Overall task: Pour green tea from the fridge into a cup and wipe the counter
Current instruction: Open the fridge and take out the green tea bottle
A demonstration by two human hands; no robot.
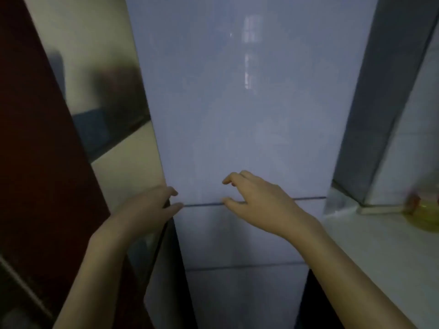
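Note:
A tall pale-blue fridge (237, 103) fills the middle of the head view, its upper door closed above a dark seam (308, 198). My left hand (147, 210) grips the lower left edge of the upper door, fingers hooked round the corner near the seam. My right hand (251, 200) hovers against the door front just right of it, fingers loosely bent, thumb by the seam, holding nothing. The green tea and the cup are not in view.
A white counter (380, 245) runs along the right, with a yellowish, blurred object (425, 210) at its far end. A dark red panel (35, 138) stands at the left, with a cream wall behind it. Lower fridge doors (237, 233) sit beneath the seam.

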